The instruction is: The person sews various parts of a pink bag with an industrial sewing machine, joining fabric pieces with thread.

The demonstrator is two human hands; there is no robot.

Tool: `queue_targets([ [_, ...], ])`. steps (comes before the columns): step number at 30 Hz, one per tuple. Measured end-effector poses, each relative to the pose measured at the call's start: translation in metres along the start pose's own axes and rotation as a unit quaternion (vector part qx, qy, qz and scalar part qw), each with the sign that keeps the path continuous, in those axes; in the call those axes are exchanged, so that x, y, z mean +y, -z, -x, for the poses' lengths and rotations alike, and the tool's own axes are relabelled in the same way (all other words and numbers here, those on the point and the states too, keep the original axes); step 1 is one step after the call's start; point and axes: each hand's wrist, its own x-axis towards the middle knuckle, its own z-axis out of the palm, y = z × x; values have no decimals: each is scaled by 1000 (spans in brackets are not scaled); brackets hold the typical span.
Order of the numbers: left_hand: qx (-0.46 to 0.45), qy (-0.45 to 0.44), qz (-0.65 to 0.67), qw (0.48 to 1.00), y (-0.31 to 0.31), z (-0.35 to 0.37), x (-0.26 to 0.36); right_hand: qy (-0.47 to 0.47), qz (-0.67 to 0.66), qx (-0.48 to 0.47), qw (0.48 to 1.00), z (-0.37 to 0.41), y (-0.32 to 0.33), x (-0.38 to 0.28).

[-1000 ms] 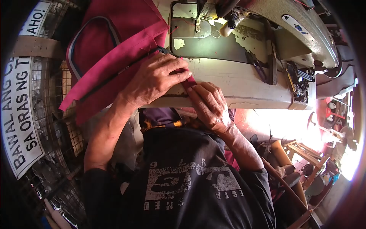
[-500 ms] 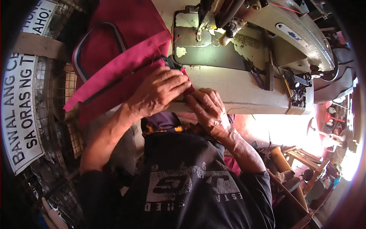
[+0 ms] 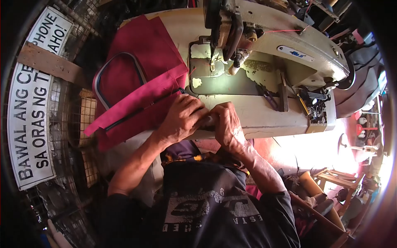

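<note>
Magenta fabric (image 3: 128, 78) with a dark zipper and a striped strap lies on the left of the sewing machine bed. Its zipper end reaches the fingers of my left hand (image 3: 184, 118), which is closed, with the knuckles up. Close beside it, my right hand (image 3: 228, 128) is closed too, its fingertips meeting those of the left. Whatever they pinch between them is hidden by the fingers. Both hands are at the front edge of the table, below the sewing machine (image 3: 219, 62) and its lit needle area.
Dark-handled snips (image 3: 268, 97) and a yellow-handled screwdriver (image 3: 302, 103) lie on the right of the machine bed. Small metal parts (image 3: 318, 111) sit at the right end. A wire grille with a white sign (image 3: 31, 132) stands at the left.
My hands have drawn together, and the right fingers have curled in toward the left. The red piece seen between them earlier is now hidden. The whole view has shifted a little.
</note>
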Motion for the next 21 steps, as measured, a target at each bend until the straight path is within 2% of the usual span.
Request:
queue_targets([
  [3,49,35,45,997,4,-24,6,-68,-63,50,994,-20,10,-6],
  [4,48,52,67,995,7,-33,7,-119,-90,54,987,-26,14,-4],
  [7,71,76,98,990,12,-53,3,-153,-124,79,977,-44,22,-1],
  [10,33,149,176,972,15,-65,1,-183,-167,98,964,-52,20,7],
  [11,48,182,216,958,12,-67,0,-190,-174,109,960,-53,18,9],
  [14,44,212,207,954,7,-73,-5,-224,-192,129,947,-55,12,18],
  [18,76,189,169,964,-5,-77,-8,-258,-253,148,921,-59,9,28],
  [21,73,182,165,967,-10,-79,-11,-286,-169,112,936,-62,21,24],
])
